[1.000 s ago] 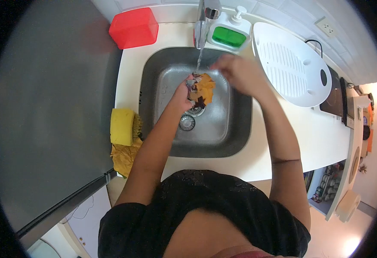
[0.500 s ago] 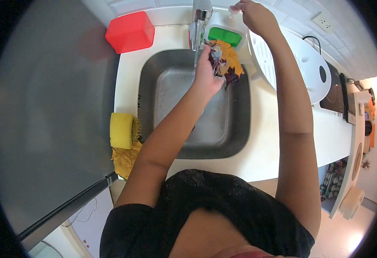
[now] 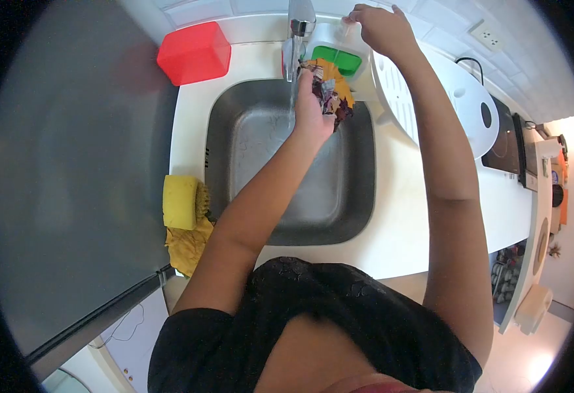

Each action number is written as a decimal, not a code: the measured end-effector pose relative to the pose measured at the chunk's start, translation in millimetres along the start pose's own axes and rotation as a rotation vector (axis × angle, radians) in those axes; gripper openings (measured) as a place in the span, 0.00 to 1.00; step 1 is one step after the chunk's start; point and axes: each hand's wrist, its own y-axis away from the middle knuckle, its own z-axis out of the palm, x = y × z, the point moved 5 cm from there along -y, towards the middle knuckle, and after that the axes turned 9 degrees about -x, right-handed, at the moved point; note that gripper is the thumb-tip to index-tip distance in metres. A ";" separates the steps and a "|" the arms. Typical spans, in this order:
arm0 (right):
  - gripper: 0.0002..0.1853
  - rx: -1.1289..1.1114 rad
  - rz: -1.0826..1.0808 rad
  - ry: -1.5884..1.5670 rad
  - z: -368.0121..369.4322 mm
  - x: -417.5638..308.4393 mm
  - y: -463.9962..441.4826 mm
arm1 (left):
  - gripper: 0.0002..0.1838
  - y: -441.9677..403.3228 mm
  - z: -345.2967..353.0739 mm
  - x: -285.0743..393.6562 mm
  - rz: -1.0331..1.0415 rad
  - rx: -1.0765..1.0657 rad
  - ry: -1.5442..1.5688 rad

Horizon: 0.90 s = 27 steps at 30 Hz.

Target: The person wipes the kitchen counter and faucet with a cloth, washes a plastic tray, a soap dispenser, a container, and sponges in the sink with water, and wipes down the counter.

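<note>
My left hand point(image 3: 313, 111) is closed around a crumpled cloth point(image 3: 336, 88) in orange-yellow, dark purple and grey, over the back of the sink. Beside it, a stream of water falls from the faucet point(image 3: 302, 27). My right hand point(image 3: 385, 29) reaches behind the sink, its fingers at the pale pump of a soap dispenser point(image 3: 347, 23); the hand partly covers the pump top. In the dispenser's front tray lies a green sponge point(image 3: 336, 60).
The steel sink point(image 3: 359, 196) is set into a white counter point(image 3: 401, 216). A red plastic container point(image 3: 195, 54) stands back left. A yellow sponge point(image 3: 180, 203) and a mustard cloth point(image 3: 188, 245) lie at the left edge. At right is a white dish rack point(image 3: 454, 85).
The camera view has shifted slightly. My left hand keeps its hold on the cloth, now a little nearer the water stream. My right hand stays at the pump, slightly lower in view.
</note>
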 end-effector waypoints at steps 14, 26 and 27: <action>0.21 0.064 -0.020 -0.059 -1.2 -5.1 16.6 | 0.17 3.2 -14.2 0.6 0.090 0.001 -0.016; 0.32 0.045 -0.210 -1.465 104.4 -61.7 103.8 | 0.15 81.9 -44.2 32.3 -0.182 0.011 -0.442; 0.37 -0.214 -0.228 -1.859 150.3 -80.8 112.7 | 0.14 83.7 -41.3 36.4 -0.167 -0.084 -0.463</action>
